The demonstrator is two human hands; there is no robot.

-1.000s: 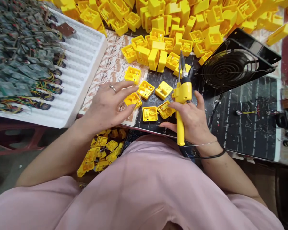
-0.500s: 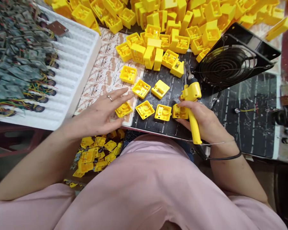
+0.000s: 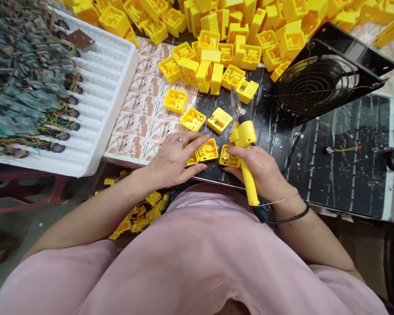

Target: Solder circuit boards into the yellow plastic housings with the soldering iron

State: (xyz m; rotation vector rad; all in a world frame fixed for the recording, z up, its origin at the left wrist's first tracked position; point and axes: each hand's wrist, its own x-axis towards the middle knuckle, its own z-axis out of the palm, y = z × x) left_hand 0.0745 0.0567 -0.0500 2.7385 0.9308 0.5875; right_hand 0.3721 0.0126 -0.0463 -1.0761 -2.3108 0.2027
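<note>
My right hand is wrapped round a yellow soldering gun, its metal tip pointing up and away from me. The fingers of that hand also touch an open yellow plastic case at the table's front edge. My left hand lies low over the table, thumb and fingers apart on either side of a partly hidden yellow case. Against that one sits another yellow case, near the left fingertips. Behind them are an open case and a case with a round speaker grille.
A pile of yellow cases spreads across the back. The black fan stands at the right. On the left, a white foam tray carries many wired circuit boards. More yellow parts lie below the table edge.
My left hand has moved right and my right hand left, with the soldering gun. The front row of cases is now pushed closer together.
</note>
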